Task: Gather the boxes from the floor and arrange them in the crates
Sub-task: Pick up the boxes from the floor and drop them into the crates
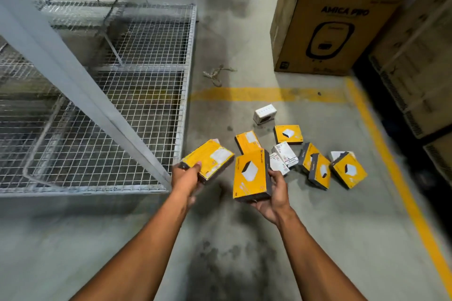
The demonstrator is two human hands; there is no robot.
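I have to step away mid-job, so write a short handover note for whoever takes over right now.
Left hand grips one yellow box; right hand grips another yellow box.
Still on the floor: a scatter of yellow and white boxes inside the yellow floor line.
The wire-mesh crates on the left show no boxes inside.
Left: put in these two, then gather the rest.
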